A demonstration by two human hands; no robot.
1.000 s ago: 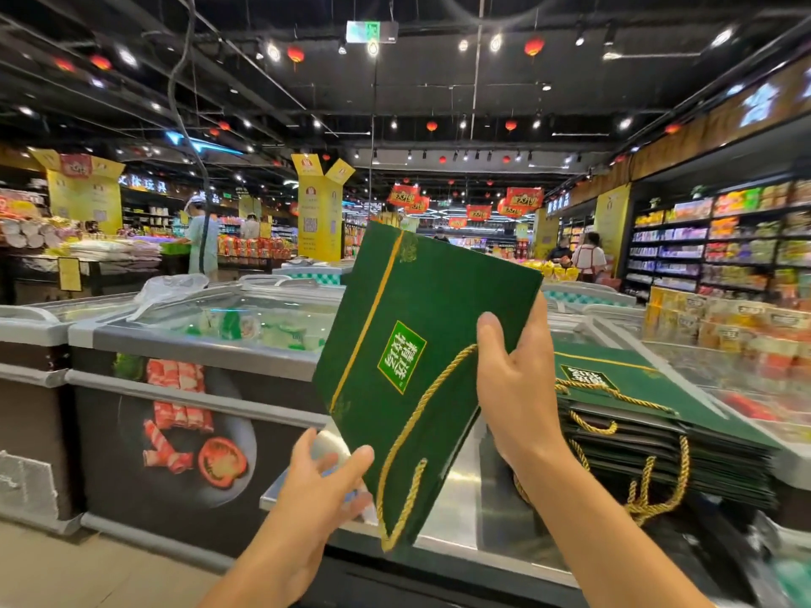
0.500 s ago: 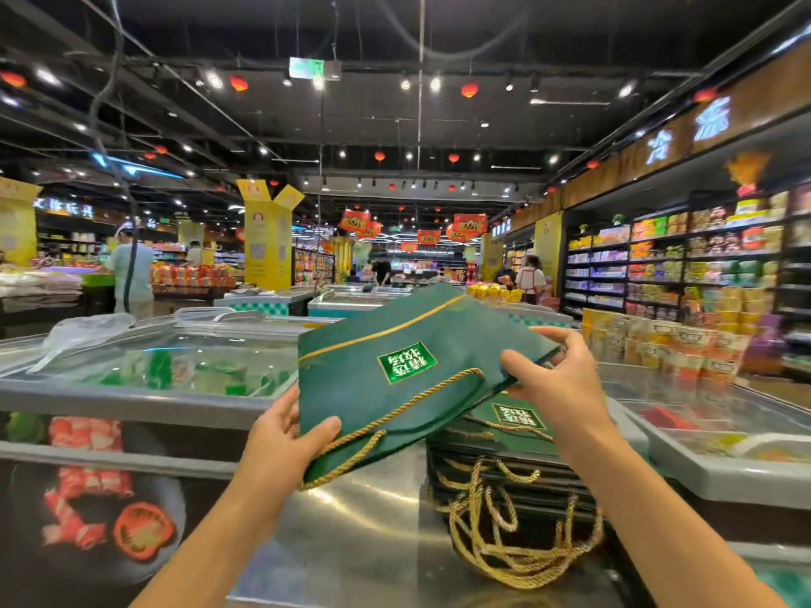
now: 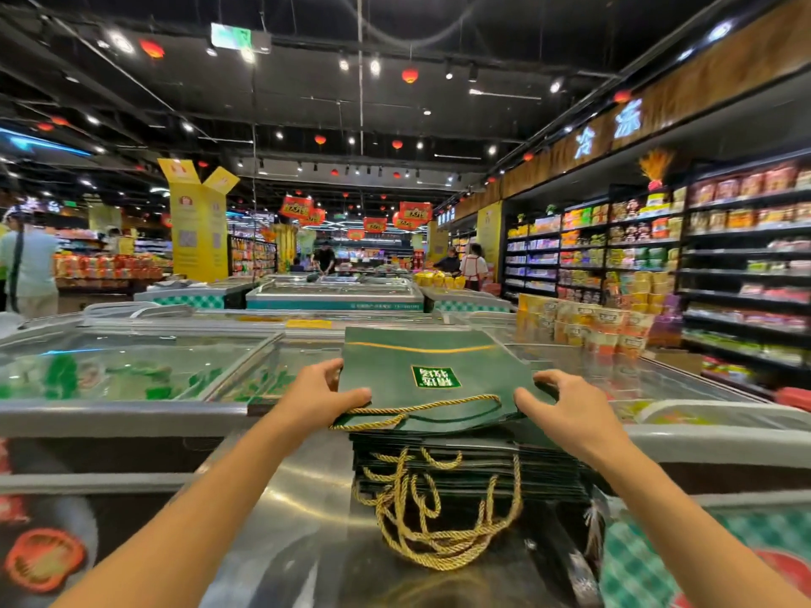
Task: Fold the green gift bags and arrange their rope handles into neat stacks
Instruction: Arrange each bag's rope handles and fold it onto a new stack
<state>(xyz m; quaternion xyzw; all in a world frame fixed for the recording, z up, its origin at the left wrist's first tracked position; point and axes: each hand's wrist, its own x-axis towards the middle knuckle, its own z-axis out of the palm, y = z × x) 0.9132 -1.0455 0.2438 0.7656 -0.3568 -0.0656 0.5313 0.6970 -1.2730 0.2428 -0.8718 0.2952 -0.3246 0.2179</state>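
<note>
Green gift bag point(image 3: 421, 366) lies flat atop the stack point(image 3: 465, 471). Left hand point(image 3: 316, 399) pinches its left edge and right hand point(image 3: 566, 410) its right edge, thumbs on top. Label point(image 3: 435, 376) characters illegible. Wall sign point(image 3: 608, 127) reads 冷冻.

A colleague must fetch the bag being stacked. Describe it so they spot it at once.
On the steel counter between the glass-lidded freezers sits a stack of folded green gift bags. Yours is the top bag, held by the left hand and right hand: the only one showing its square label.

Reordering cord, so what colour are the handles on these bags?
Gold, on the twisted rope handles; head view shows them best.
</note>
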